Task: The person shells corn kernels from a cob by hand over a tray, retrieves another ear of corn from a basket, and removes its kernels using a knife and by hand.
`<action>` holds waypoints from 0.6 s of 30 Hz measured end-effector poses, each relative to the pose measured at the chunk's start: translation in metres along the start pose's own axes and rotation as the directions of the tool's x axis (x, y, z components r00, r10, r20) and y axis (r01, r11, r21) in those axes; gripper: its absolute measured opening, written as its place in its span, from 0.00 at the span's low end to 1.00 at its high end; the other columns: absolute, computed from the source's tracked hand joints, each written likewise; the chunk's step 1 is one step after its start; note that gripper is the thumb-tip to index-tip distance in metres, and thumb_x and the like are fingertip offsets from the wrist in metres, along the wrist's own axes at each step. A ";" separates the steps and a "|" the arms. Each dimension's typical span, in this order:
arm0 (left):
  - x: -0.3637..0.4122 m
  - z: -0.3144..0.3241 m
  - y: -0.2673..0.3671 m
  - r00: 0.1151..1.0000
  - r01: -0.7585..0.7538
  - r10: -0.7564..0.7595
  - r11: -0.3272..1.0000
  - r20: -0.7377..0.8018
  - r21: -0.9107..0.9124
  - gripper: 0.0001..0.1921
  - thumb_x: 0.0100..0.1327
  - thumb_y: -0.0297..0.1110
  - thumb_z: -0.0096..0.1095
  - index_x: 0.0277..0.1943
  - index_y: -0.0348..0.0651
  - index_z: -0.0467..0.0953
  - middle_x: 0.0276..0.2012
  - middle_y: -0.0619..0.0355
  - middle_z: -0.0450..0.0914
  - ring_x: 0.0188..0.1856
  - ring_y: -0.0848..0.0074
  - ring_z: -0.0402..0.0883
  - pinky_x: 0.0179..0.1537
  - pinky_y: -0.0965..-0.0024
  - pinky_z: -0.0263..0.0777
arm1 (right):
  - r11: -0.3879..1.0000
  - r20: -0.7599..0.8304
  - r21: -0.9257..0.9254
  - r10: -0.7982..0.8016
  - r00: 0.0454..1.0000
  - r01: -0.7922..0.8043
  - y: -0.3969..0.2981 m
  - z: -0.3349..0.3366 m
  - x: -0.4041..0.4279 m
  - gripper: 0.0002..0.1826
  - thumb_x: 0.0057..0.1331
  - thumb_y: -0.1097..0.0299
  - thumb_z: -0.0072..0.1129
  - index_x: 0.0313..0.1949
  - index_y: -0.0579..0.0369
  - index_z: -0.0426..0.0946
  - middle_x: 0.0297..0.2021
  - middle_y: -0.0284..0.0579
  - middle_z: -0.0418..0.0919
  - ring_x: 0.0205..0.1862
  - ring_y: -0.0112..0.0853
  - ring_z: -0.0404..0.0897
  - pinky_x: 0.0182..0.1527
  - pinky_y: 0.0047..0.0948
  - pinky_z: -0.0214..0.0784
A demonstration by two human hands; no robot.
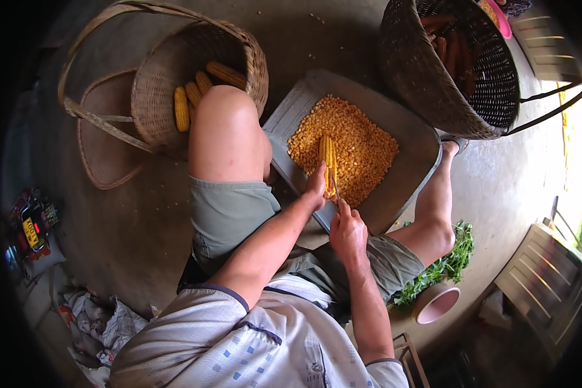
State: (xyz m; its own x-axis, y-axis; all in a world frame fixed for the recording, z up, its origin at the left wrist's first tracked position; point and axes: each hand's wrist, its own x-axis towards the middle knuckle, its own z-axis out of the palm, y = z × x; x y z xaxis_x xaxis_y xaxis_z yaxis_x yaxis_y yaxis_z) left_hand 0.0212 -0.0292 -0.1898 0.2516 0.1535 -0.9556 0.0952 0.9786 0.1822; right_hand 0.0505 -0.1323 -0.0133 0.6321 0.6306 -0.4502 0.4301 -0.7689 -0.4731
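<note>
My left hand [316,186] grips the lower end of a yellow ear of corn [327,148], tilted over a grey square tub [414,157]. Loose corn kernels [356,133] cover much of the tub's bottom. In my right hand [348,232] is the handle end of a thin metal tool [334,183]; my fingers hide its handle, so its exact kind is unclear. Its shaft lies against the near part of the ear, where some rows look stripped. The tub sits between my legs.
A wicker basket [148,104] with several corn ears [181,109] stands left, beside a shallow woven basket [89,160]. A darker basket [412,72] of reddish cobs [452,53] stands right. Leafy greens [458,254] and a pink bowl [436,303] lie by my right leg; crumpled sacks [119,325] lie lower left.
</note>
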 end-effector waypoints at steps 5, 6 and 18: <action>-0.003 0.001 0.000 0.997 -0.012 0.020 0.995 -0.076 0.099 0.32 0.66 0.67 0.52 0.56 0.46 0.73 0.39 0.57 0.79 0.31 0.69 0.80 0.25 0.57 0.77 | 0.998 0.003 0.046 -0.037 0.999 0.037 0.014 0.001 0.006 0.18 0.65 0.71 0.54 0.55 0.58 0.75 0.36 0.61 0.81 0.37 0.55 0.81 0.42 0.49 0.76; -0.002 0.001 0.002 0.996 -0.010 0.021 0.992 -0.084 0.123 0.33 0.66 0.67 0.52 0.56 0.45 0.73 0.40 0.57 0.79 0.32 0.69 0.80 0.24 0.57 0.77 | 0.998 0.004 0.046 -0.035 0.999 0.035 0.014 0.002 0.007 0.18 0.65 0.71 0.54 0.55 0.58 0.75 0.36 0.61 0.81 0.37 0.55 0.81 0.42 0.49 0.76; 0.009 -0.011 -0.003 0.932 -0.357 0.358 0.871 0.062 0.337 0.29 0.73 0.60 0.45 0.51 0.39 0.75 0.40 0.56 0.78 0.40 0.74 0.75 0.42 0.65 0.72 | 0.986 -0.005 -0.027 0.165 0.986 -0.166 -0.017 0.043 0.052 0.16 0.67 0.64 0.50 0.50 0.57 0.74 0.36 0.65 0.81 0.38 0.58 0.82 0.41 0.55 0.75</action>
State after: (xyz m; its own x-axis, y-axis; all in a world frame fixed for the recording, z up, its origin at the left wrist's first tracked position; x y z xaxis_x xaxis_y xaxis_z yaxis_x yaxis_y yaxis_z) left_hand 0.0127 -0.0294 -0.2011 0.3281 0.4846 -0.8109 0.3176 0.7519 0.5778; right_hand 0.0483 -0.0819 -0.0609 0.6977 0.4942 -0.5186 0.3370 -0.8653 -0.3711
